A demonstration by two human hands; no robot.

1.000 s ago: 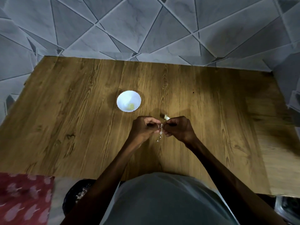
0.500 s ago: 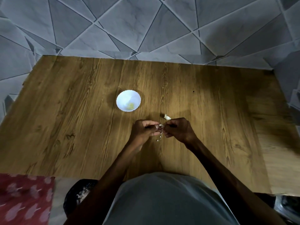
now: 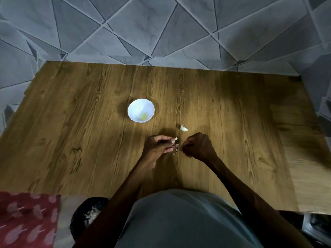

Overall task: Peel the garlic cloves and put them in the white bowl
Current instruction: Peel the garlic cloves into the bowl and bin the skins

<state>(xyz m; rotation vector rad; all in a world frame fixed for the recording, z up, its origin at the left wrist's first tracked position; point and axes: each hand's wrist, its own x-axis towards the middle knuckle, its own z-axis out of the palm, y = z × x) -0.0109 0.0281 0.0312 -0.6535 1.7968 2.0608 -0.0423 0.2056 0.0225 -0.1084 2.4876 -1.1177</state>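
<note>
Above wooden table (image 3: 89,122), left fingers (image 3: 165,139) pinch garlic clove (image 3: 175,138).

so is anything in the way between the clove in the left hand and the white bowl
Nothing visible does. The garlic clove pinched in the left hand has only bare table between it and the white bowl, farther out and to its left. The other clove lies off to the right, outside that path.

white bowl (image 3: 141,110), wood-grain brown table (image 3: 89,131)
</note>
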